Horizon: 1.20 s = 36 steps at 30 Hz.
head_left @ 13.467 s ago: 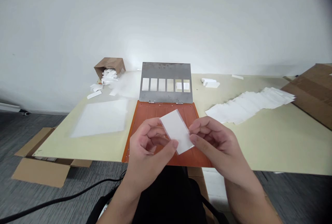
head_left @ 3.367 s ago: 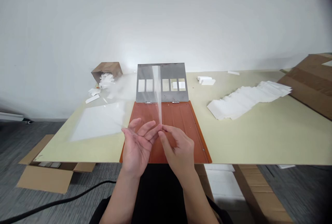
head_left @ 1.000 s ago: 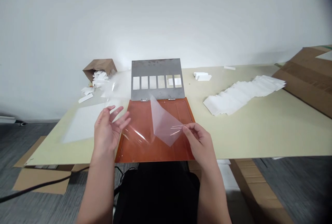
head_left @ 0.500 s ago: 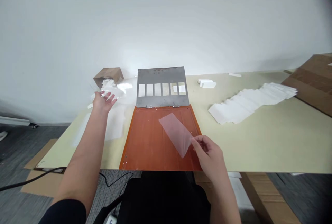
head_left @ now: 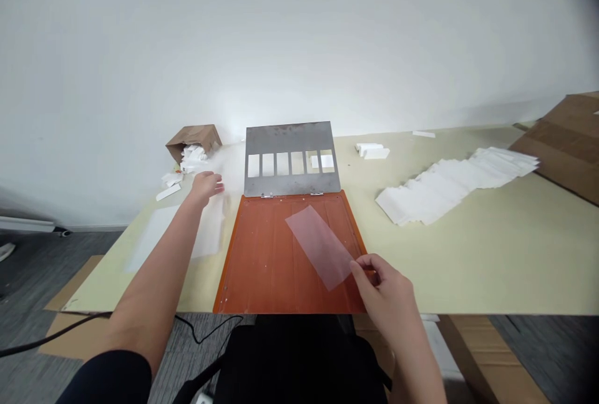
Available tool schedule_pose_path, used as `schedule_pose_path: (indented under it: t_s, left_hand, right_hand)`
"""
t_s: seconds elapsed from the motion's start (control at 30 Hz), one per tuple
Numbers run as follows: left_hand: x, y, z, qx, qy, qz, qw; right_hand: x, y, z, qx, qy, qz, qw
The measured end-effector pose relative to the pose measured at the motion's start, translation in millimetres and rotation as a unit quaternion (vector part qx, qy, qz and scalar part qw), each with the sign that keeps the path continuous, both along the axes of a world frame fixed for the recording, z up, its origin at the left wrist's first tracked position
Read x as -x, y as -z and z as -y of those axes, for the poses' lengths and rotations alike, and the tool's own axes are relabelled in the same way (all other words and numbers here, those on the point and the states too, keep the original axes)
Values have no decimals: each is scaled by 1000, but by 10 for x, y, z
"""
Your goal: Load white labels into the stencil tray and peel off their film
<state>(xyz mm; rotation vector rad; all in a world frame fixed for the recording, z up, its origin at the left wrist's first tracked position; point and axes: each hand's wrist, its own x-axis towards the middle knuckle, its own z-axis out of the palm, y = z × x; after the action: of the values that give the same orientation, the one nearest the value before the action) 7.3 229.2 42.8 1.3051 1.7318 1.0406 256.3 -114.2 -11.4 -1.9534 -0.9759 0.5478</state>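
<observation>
My right hand (head_left: 386, 288) pinches one corner of a translucent, frosted film sheet (head_left: 321, 245) between thumb and fingers. The sheet slants over the orange-red base board (head_left: 255, 254). Hinged to that board's far edge, a grey metal plate (head_left: 290, 129) stands raised, with a row of rectangular openings. To the left, my left hand (head_left: 208, 187) reaches over translucent sheets (head_left: 208, 229) on the table, fingers stretched rightward and slightly apart. A hazy clear film (head_left: 229, 163) shows just beyond its fingers; whether they touch it is hard to see.
A small open cardboard box (head_left: 201, 135) with white pieces (head_left: 193, 157) spilling out is at the back left. Small white blocks (head_left: 373, 151) lie right of the plate. A fanned row of white sheets (head_left: 452, 188) stretches toward a large cardboard box (head_left: 568, 142).
My left hand has moved right and slightly down and turned from palm-up to palm-down; the shiny clear film by it sits lower. My right hand, still gripping the frosted sheet, has shifted slightly right and nearer.
</observation>
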Motion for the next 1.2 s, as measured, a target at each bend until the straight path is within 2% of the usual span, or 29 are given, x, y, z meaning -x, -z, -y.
schedule_pose_path:
  t_s: [0.13, 0.2, 0.27, 0.33, 0.4, 0.47, 0.53, 0.63, 0.77, 0.97, 1.1, 1.2]
  left_hand:
    - [14, -197, 253, -78, 56, -142, 985]
    - [-48, -265, 542, -123, 104, -189, 969]
    - [-164, -263, 977, -152, 173, -216, 949]
    - [-321, -178, 1515, -172, 263, -225, 922]
    - [-498, -25, 2056, -240, 381, -251, 857]
    - [-674, 157, 2493, -277, 418, -272, 821]
    - [-832, 327, 2768, -286, 417, -284, 815]
    - [-1011, 493, 2914, -288, 372, -311, 826]
    - [-1132, 548, 2905, -289, 329, -344, 831]
    - [-1103, 527, 2932, -296, 364, -357, 807]
    - [-971, 515, 3011, -313, 388, -359, 789]
    - [-853, 498, 3061, -328, 393, -363, 779]
  right_hand:
    - [12, -3, 13, 4, 2, -9, 1000]
    - [19, -11, 17, -2, 9, -19, 1000]
    - [26, -19, 16, -7, 18, -25, 1000]
    - [35, -25, 12, -7, 20, -28, 999]
    - [47, -25, 5, -15, 14, -39, 999]
    - [62, -19, -2, -32, 12, -53, 998]
    - [76, -12, -11, -50, 12, -63, 997]
    - [83, -12, -29, -62, 16, -66, 996]
    - [49, -41, -45, -65, 23, -44, 997]
    - [-56, -34, 40, -45, 27, 69, 996]
    - [-103, 13, 155, -63, 24, 85, 994]
    - [-111, 28, 255, -88, -10, 87, 992]
